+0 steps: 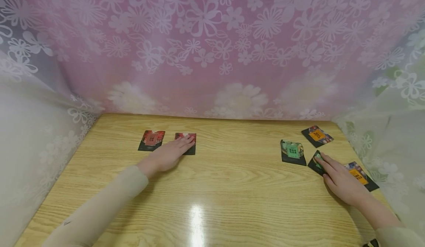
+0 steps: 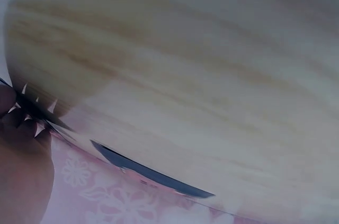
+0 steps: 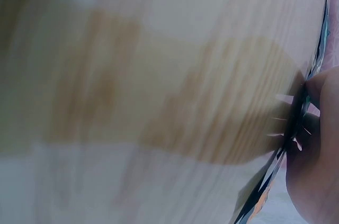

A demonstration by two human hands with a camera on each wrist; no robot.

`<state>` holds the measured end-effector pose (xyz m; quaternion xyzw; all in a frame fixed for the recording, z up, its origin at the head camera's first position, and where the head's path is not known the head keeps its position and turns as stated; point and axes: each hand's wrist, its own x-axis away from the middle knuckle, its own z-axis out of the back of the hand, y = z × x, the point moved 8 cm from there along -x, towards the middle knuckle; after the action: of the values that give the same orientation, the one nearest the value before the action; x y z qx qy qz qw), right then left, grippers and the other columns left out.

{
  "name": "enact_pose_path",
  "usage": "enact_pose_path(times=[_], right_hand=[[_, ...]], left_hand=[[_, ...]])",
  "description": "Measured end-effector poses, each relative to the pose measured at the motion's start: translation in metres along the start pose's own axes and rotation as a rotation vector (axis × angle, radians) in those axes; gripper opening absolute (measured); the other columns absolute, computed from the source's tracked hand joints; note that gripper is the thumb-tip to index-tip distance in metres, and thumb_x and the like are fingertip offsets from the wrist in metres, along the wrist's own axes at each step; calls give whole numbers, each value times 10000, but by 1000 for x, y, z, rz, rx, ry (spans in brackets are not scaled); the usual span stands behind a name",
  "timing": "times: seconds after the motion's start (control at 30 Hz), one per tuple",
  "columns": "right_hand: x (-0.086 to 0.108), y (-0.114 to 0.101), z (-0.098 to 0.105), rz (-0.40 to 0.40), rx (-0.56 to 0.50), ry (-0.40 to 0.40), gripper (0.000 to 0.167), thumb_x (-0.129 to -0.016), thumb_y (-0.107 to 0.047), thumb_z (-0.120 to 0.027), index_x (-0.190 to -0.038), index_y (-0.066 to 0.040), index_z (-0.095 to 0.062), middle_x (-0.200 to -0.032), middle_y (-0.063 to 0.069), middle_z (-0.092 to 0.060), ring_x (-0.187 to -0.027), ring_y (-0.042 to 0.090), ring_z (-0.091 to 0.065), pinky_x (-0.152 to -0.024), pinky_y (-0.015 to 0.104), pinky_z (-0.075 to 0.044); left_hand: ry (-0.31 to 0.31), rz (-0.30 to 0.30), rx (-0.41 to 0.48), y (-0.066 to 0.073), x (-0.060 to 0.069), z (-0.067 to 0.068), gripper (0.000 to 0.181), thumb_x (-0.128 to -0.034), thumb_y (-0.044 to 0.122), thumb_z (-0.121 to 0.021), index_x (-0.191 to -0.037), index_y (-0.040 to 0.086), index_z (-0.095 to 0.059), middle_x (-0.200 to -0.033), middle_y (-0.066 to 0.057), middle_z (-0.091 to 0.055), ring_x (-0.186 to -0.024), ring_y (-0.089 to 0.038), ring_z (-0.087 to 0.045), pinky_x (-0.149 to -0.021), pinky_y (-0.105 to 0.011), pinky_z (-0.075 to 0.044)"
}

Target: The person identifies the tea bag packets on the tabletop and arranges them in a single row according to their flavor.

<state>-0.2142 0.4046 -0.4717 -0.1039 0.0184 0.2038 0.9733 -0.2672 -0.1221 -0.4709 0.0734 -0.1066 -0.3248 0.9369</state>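
My left hand (image 1: 169, 155) lies with straight fingers on a small black-and-red packet (image 1: 190, 151), covering much of it. To its left lies another red-labelled packet (image 1: 151, 139), seen edge-on in the left wrist view as a dark flat strip (image 2: 151, 173). Over on the right, the fingers of my right hand (image 1: 343, 182) rest extended on a black packet with a green label (image 1: 314, 166). A second green-labelled packet (image 1: 293, 151) is just left of that one. Both wrist views show the fingertips on the packets at a shallow, dim angle.
Two orange-labelled packets lie at the right: one farther back (image 1: 317, 135), one beside my right hand (image 1: 360, 176). The wooden table (image 1: 232, 188) ends at a pink flowered curtain (image 1: 206, 55), with pale curtains at both sides. A dark striped thing (image 1: 372, 243) shows at the bottom right.
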Motion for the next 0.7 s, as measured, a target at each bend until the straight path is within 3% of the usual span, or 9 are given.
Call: enact_pose_path(times=[0.2,0.4,0.7], right_hand=[[0,-1,0,-8,3,-8,576,-1068,-49,-576,-1613,-5,-397,-1659,333,-336,-1404,605,-420,-1034,758,-420],[1,1,-1,-15,-2,-16,585,-1079,-63,-563,-1631,-24,-375,-1675,322,-316,-1420,607,-402,-1041,763,-410],[1,0,-1,-10,-12,-10,585,-1078,-61,-562,-1631,-16,-376,-1676,323,-317,-1429,602,-398,-1054,770,-400]], left_hand=[[36,-5,-15,-5,6,2,545,-1155,96,-366,-1694,125,-292,-1786,-89,-204,-1648,-322,-237,-1331,-525,-300],[87,-12,-78,-6,6,5,568,-1147,218,-475,-1671,56,-327,-1760,-149,-262,-1631,-343,-278,-1327,-534,-301],[70,43,-119,-15,6,4,582,-1140,223,-491,-1667,39,-328,-1760,-170,-250,-1616,-376,-301,-1311,-541,-330]])
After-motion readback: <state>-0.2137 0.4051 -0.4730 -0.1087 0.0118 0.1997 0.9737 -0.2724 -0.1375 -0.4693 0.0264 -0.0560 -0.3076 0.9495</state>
